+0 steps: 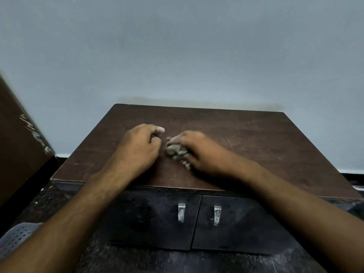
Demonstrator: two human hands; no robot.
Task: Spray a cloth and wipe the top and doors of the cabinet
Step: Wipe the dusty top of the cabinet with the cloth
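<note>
Centrally, my right hand (194,150) grips the bunched cloth (176,151) against the cabinet top (256,138) for wiping; my left hand (140,143), curled and empty, rests beside it.

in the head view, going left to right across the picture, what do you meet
dark wooden board → grey plastic basket → left hand → cloth → right hand; lower down, left door handle → right door handle

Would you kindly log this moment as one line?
right hand: grips cloth on cabinet top | left hand: curled, empty | doors: shut
</note>
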